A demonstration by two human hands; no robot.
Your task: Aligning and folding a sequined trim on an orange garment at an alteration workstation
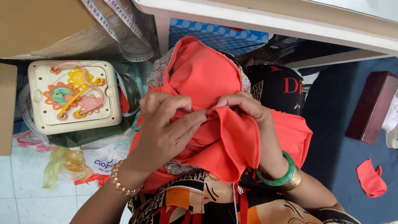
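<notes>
Two bare hands meet over the crumpled orange-red fabric garment (207,79) lying in the person's lap: the left hand (163,132) pinches a fold shut, and the right hand (244,108) pinches a thin metal needle (206,110) at the seam. With fingertips this close, I judge a slip could prick a finger, or the bunched cloth could catch an extra layer.

My left hand (166,128) curls in with thumb and forefinger pinched together, meeting my right hand (244,108) fingertip to fingertip. My right wrist bends down towards me; both forearms angle inward.
</notes>
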